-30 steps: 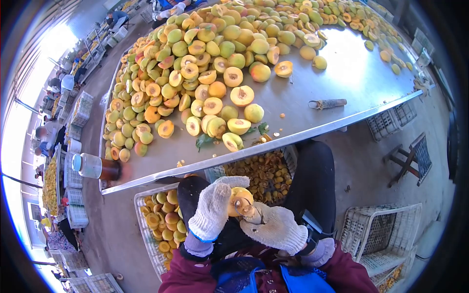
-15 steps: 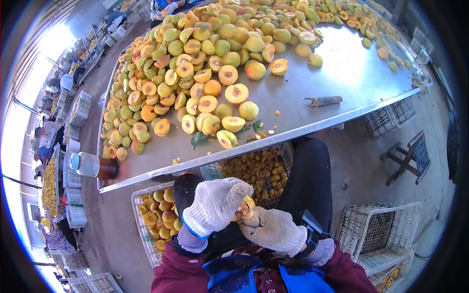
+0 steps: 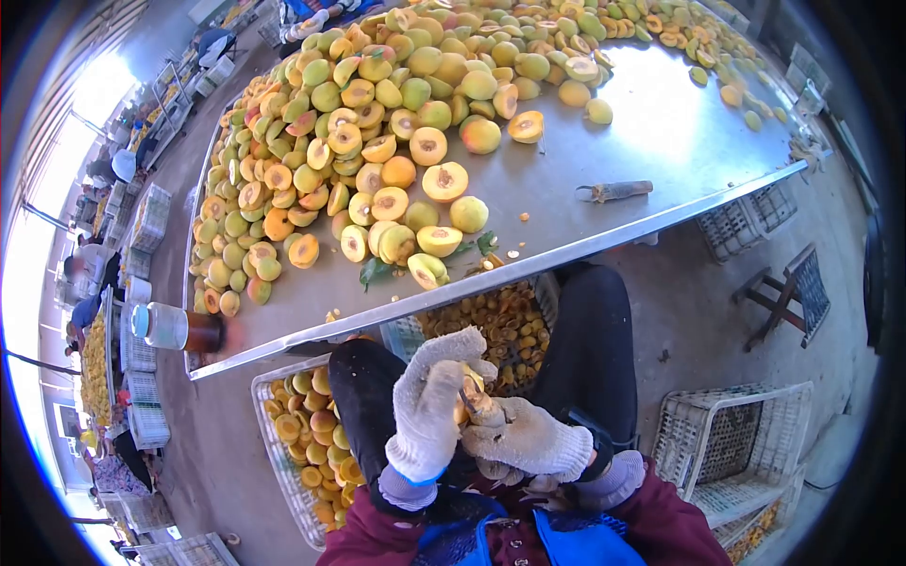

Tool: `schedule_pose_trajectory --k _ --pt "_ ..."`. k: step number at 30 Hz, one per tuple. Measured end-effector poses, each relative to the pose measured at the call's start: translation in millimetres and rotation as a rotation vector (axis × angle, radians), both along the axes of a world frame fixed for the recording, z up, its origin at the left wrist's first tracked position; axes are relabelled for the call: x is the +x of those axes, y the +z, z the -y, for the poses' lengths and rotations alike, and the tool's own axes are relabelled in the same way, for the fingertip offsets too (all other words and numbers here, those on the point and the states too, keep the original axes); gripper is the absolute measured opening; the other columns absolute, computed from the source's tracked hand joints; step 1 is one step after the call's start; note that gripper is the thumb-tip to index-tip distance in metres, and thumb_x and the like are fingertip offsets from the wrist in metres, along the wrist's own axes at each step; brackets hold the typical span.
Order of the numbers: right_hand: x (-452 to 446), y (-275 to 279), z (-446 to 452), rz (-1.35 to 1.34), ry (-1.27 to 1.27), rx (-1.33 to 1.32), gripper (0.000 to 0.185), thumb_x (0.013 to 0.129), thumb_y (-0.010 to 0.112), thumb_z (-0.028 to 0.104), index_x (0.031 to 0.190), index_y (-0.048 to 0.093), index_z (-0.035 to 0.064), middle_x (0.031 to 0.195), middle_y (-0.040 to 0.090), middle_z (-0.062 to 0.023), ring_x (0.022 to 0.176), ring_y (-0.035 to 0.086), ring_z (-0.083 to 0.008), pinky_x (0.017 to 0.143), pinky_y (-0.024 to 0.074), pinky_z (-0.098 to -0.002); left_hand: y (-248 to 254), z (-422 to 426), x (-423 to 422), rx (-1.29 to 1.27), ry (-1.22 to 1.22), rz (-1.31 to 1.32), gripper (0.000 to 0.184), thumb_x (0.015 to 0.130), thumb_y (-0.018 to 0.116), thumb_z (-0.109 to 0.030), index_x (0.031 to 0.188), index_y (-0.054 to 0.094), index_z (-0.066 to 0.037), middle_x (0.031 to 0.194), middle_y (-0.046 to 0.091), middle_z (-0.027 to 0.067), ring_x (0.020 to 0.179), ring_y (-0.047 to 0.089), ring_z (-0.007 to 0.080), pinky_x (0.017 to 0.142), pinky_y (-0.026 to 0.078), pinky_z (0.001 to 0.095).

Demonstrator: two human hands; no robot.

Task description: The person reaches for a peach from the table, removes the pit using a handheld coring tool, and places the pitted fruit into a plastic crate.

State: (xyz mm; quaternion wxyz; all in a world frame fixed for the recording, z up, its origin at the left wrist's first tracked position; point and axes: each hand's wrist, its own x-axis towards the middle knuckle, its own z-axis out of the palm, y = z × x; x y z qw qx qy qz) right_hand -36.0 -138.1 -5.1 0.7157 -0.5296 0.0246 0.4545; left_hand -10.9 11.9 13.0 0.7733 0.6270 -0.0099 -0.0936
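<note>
My left hand (image 3: 427, 401), in a pale knitted glove, is curled round a yellow peach half (image 3: 478, 374), mostly hidden by the fingers. My right hand (image 3: 533, 439), gloved too, grips a pitting tool with a brownish handle (image 3: 484, 407) pressed close to the fruit; its working end is hidden. Both hands meet above my lap. Below and beyond them stands a crate with pits and scraps (image 3: 495, 325). To the left, a white crate (image 3: 260, 396) holds hollowed peach halves (image 3: 316, 443).
A metal table (image 3: 566, 212) bears a big heap of peaches (image 3: 377, 141), many halved. A similar looped tool (image 3: 615, 191) and a jar of brown liquid (image 3: 184, 328) lie on it. At right are a folding stool (image 3: 788, 292) and stacked crates (image 3: 731, 443). Other people work far left.
My left hand has turned more upright, its fingers lifting and opening slightly around the peach half. The right hand stays close beside it with the tool. The view has shifted slightly.
</note>
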Motion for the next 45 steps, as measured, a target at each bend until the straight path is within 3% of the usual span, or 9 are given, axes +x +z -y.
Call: schedule_pose_trajectory --k 4,8,20,25,30,32,36,42,45 --pt "-8 -19 1 -0.067 -0.011 0.270 0.014 0.092 0.062 0.025 0.092 0.057 0.0116 0.061 0.053 0.0014 0.046 0.047 -0.0057 0.039 0.0371 -0.0200 -2 1 11 0.587 -0.030 0.703 0.027 0.096 0.053 -0.017 0.113 0.061 0.003 0.104 0.065 0.0110 0.088 0.065 0.0166 0.078 0.051 0.0300" --pt "1 3 19 -0.330 0.079 0.339 0.017 0.092 0.062 0.025 0.090 0.057 0.0095 0.061 0.051 0.0013 0.044 0.044 -0.0049 0.036 0.0331 -0.0187 -1 -7 20 0.109 -0.298 -0.027 0.026 0.091 0.059 -0.014 0.112 0.063 0.000 0.103 0.066 0.0152 0.088 0.067 0.0230 0.076 0.053 0.0329" --pt "-12 -10 14 -0.334 -0.025 0.716 0.025 0.088 0.067 0.027 0.087 0.058 0.0035 0.073 0.060 -0.0029 0.057 0.054 -0.0071 0.050 0.0431 -0.0208 21 -1 30 0.540 -0.441 0.366 0.026 0.080 0.071 -0.014 0.105 0.070 -0.010 0.098 0.067 0.0099 0.072 0.067 0.0267 0.061 0.054 0.0329" --pt "-15 -34 14 -0.355 0.150 0.980 0.028 0.087 0.067 0.030 0.086 0.062 0.0023 0.074 0.061 -0.0024 0.054 0.054 -0.0076 0.049 0.0429 -0.0213 15 6 32 0.618 -0.278 0.960 0.029 0.080 0.071 -0.023 0.105 0.070 -0.008 0.096 0.068 0.0109 0.075 0.068 0.0247 0.062 0.053 0.0323" --pt "-21 -24 10 -0.282 0.040 0.838 0.032 0.086 0.068 0.033 0.093 0.061 0.0022 0.075 0.061 -0.0024 0.053 0.054 -0.0084 0.048 0.0427 -0.0212 -5 5 12 0.079 -0.373 0.496 0.026 0.087 0.062 -0.017 0.105 0.067 0.001 0.101 0.067 0.0165 0.089 0.066 0.0267 0.074 0.053 0.0355" --pt "-24 -23 9 -0.287 0.002 0.761 0.033 0.085 0.068 0.033 0.095 0.061 0.0022 0.075 0.061 -0.0024 0.053 0.054 -0.0086 0.048 0.0426 -0.0212 -4 13 2 0.000 -0.172 0.292 0.052 0.094 0.052 -0.047 0.096 0.067 0.003 0.089 0.067 0.0162 0.077 0.066 0.0245 0.069 0.052 0.0347" --pt "-25 -20 8 -0.334 -0.013 0.865 0.033 0.087 0.067 0.033 0.096 0.060 0.0019 0.072 0.059 -0.0025 0.051 0.053 -0.0094 0.046 0.0423 -0.0219 8 15 2 -0.052 -0.200 0.005 0.052 0.095 0.050 -0.047 0.097 0.066 0.002 0.090 0.067 0.0162 0.078 0.066 0.0249 0.069 0.052 0.0327" --pt "-31 -32 2 -0.416 -0.033 0.954 0.033 0.089 0.063 0.032 0.089 0.057 -0.0004 0.057 0.053 -0.0037 0.040 0.048 -0.0116 0.038 0.0389 -0.0240 -3 2 21 0.347 -0.282 0.745 0.026 0.093 0.055 -0.017 0.105 0.065 0.003 0.099 0.066 0.0128 0.082 0.065 0.0201 0.069 0.052 0.0302" --pt "-30 -25 1 -0.390 -0.034 0.937 0.034 0.090 0.063 0.032 0.088 0.056 -0.0007 0.055 0.052 -0.0042 0.038 0.047 -0.0121 0.037 0.0384 -0.0244 0 8 -4 -0.204 -0.232 0.070 0.040 0.097 0.051 -0.032 0.110 0.061 0.005 0.098 0.065 0.0162 0.084 0.065 0.0225 0.073 0.052 0.0337"
